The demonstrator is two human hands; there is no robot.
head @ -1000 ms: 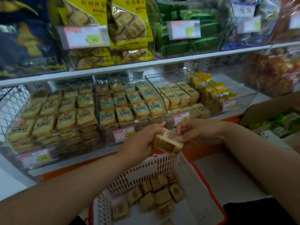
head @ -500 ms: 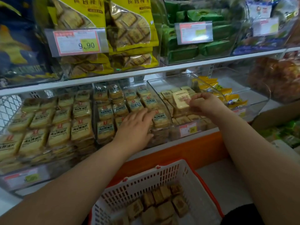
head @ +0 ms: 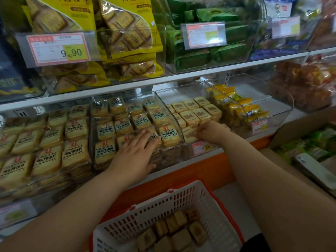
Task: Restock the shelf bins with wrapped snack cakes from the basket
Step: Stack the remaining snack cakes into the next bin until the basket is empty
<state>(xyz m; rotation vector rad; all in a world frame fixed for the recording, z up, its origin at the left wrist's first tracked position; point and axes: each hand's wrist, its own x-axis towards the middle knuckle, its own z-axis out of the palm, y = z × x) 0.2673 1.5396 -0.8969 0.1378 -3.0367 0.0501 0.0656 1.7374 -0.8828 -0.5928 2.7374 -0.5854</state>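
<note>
A white basket (head: 163, 206) with a red rim sits low in the middle and holds several wrapped square snack cakes (head: 181, 231). On the lower shelf a clear bin (head: 181, 90) holds rows of the same cakes (head: 190, 113). My right hand (head: 211, 132) reaches into the front of that bin, its fingertips curled round a wrapped cake (head: 189, 134) in the front row. My left hand (head: 136, 153) lies flat with straight fingers on the packs in the neighbouring clear bin (head: 127, 100).
More clear bins of labelled cream packs (head: 72, 128) fill the lower shelf to the left, yellow packets (head: 243, 108) to the right. The upper shelf carries yellow bags (head: 127, 33) and green packs (head: 209, 55). A cardboard box (head: 291, 131) stands at the right.
My right hand carried a cake from above the basket up into the bin and has lowered it to the front row. My left hand moved from the cake onto the neighbouring bin.
</note>
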